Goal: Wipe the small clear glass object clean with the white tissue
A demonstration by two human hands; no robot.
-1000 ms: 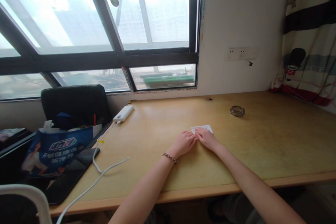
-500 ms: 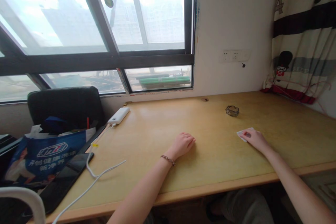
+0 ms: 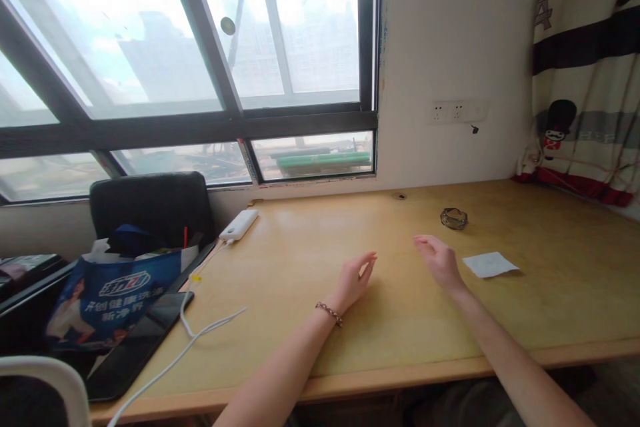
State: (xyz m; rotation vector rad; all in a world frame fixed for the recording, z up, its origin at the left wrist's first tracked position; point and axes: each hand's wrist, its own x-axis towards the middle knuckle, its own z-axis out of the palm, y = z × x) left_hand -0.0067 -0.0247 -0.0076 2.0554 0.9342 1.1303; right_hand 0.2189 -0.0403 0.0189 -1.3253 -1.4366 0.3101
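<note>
Over the middle of the wooden desk (image 3: 300, 340), my left hand (image 3: 354, 277) is loosely curved, with a gap between thumb and fingers and nothing in it. A braided bracelet (image 3: 329, 313) circles that wrist. My right hand (image 3: 438, 261) is raised a little above the desktop, its fingers loosely bent and pointing left. I see nothing in it. To its right, a small white sheet of paper (image 3: 491, 264) lies flat, apart from the hand. Behind the paper stands a dark, see-through ashtray-like dish (image 3: 454, 218).
A white power bank (image 3: 239, 225) with a white cable (image 3: 187, 347) lies along the desk's left side. Left of it are a black tablet-like slab (image 3: 140, 347), a blue printed bag (image 3: 120, 300) and a black chair (image 3: 150, 207). A window and patterned curtain (image 3: 575, 100) stand behind.
My right hand has let go of the paper and moved left, towards my left hand. The paper stays on the desk. My left hand's fingers have parted from the thumb. The view has shifted slightly left.
</note>
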